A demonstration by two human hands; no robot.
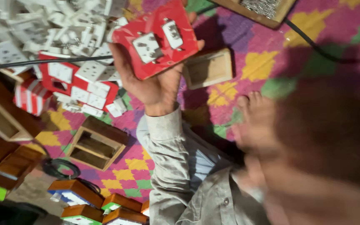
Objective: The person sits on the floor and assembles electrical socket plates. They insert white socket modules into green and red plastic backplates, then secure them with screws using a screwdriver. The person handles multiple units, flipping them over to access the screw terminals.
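My left hand (157, 85) is raised, palm towards me, and grips a red plastic plate (157, 39) fitted with two white sockets. The thumb lies along the plate's left edge and the fingertips show past its right edge. A grey sleeve (169, 154) runs down from the wrist. At the right, a blurred skin-coloured shape (253, 118) that may be my right hand lies low over the mat, beside a blurred brown mass. Its fingers cannot be made out.
White sockets and switches are piled (46, 29) at the top left, with more red plates (78, 83) below. A small wooden box (209, 68), an open wooden frame (94, 143), a tray of metal parts (263, 10), black cables (313, 43) and finished boxes (84, 200) lie on the colourful mat (263, 62).
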